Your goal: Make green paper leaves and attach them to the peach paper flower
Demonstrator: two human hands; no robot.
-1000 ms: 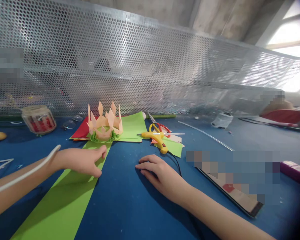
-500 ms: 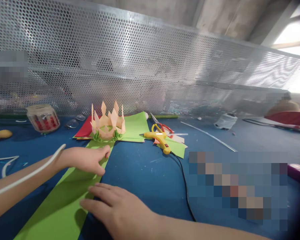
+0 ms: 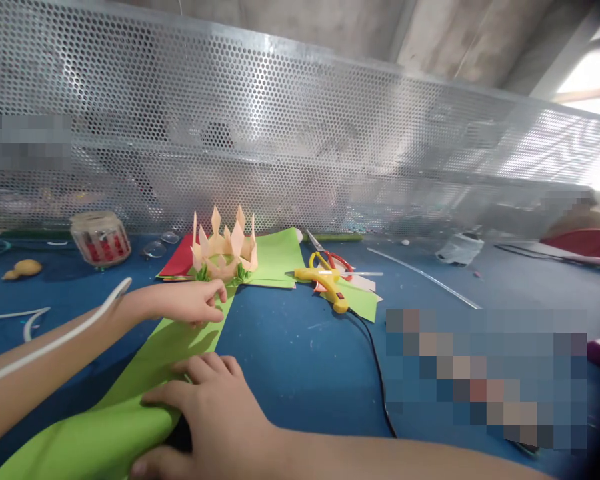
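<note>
A long strip of green paper (image 3: 145, 373) runs from the paper crown down to the lower left, its near end bulging up off the table. My left hand (image 3: 193, 301) rests over the strip's far part, fingers loosely bent and apart, holding nothing. At the strip's near right edge, my right hand (image 3: 220, 400) grips the raised paper, index finger on top and thumb lower down. The pale paper crown (image 3: 225, 260), with pointed tips and crinkled green bits at its base, stands just beyond my left hand.
Red (image 3: 177, 257) and green sheets (image 3: 277, 257) lie beneath the crown. To the right are a yellow glue gun (image 3: 325, 277) with a black cord, scissors (image 3: 315, 241) and a clear stick (image 3: 423, 273). A jar (image 3: 100, 240) stands left; a perforated metal screen (image 3: 280, 133) rises behind.
The strip's near end has lifted and curved upward. My right hand has come onto the paper's edge, moving down and left. My left hand stays over the strip, its fingers more bent.
</note>
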